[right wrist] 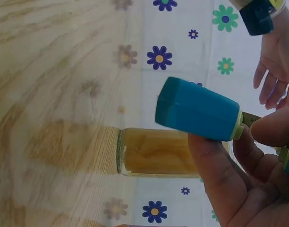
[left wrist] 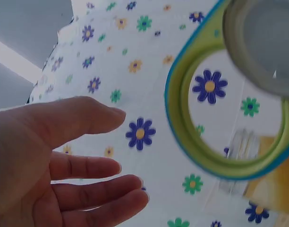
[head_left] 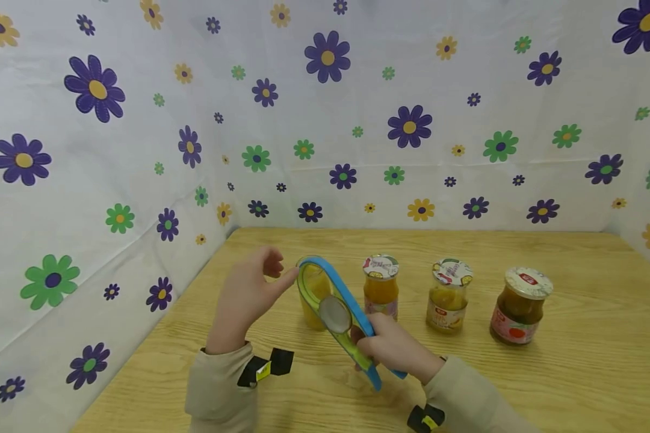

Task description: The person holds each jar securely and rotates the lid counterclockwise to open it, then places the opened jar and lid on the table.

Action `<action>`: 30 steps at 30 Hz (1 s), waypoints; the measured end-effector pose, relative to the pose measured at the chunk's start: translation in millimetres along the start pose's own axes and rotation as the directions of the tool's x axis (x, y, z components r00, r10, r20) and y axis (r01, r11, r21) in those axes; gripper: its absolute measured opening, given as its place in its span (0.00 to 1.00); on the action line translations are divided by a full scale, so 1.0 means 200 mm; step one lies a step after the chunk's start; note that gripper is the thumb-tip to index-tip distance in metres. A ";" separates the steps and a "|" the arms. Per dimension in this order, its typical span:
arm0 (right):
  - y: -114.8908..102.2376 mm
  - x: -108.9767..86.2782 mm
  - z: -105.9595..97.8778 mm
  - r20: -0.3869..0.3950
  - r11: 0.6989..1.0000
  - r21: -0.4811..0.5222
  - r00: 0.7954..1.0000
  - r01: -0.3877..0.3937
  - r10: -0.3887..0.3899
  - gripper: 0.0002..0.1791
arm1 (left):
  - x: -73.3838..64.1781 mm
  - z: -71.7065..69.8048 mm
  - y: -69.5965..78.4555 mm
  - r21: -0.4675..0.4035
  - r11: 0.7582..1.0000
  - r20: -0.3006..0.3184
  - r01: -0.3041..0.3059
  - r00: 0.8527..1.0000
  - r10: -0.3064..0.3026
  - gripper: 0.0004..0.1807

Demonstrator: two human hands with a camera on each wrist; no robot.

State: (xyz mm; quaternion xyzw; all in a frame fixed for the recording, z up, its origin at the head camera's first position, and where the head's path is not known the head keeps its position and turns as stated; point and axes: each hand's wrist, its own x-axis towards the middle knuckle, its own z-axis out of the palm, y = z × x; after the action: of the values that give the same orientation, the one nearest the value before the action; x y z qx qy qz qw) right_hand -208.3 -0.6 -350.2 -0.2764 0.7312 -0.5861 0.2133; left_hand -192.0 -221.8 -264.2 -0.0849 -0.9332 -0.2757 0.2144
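Note:
My right hand (head_left: 395, 347) grips the handles of a blue and green jar opener (head_left: 340, 285), held tilted above the table. A round metal lid (head_left: 335, 314) sits between the opener's two arms. My left hand (head_left: 249, 290) is beside the opener's rounded end, its thumb tip close to the loop in the head view. In the left wrist view, that hand's fingers (left wrist: 102, 194) are loosely bent around nothing. Behind the opener, a glass jar (head_left: 311, 311) with yellow contents stands upright without a lid. One blue handle (right wrist: 196, 111) shows large in the right wrist view.
Three lidded jars stand in a row to the right: an orange one (head_left: 381, 290), a yellowish one (head_left: 447, 304) and a darker one with a pink label (head_left: 517, 319). Flower-printed cloth (head_left: 281, 120) hangs behind and left of the wooden table (head_left: 590, 337).

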 end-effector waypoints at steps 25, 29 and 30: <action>0.05 0.18 0.09 0.150 0.978 -0.187 0.981 -0.090 0.119 0.08 | -0.01 -0.11 -0.18 0.075 0.989 0.269 0.129 0.952 -0.145 0.14; 0.06 0.20 0.08 0.179 0.977 -0.193 0.976 -0.091 0.126 0.08 | -0.01 -0.11 -0.19 0.077 0.991 0.276 0.109 0.953 -0.126 0.14; 0.06 0.20 0.08 0.179 0.976 -0.200 0.975 -0.091 0.128 0.09 | -0.01 -0.11 -0.19 0.079 0.991 0.282 0.105 0.951 -0.123 0.13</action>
State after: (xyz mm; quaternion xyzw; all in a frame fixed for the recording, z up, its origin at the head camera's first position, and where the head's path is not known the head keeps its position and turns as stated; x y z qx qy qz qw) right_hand -230.5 -37.5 -365.9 -0.3095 0.7741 -0.4716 0.2873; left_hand -193.7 -265.7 -266.0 -0.0632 -0.9659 -0.2430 0.0634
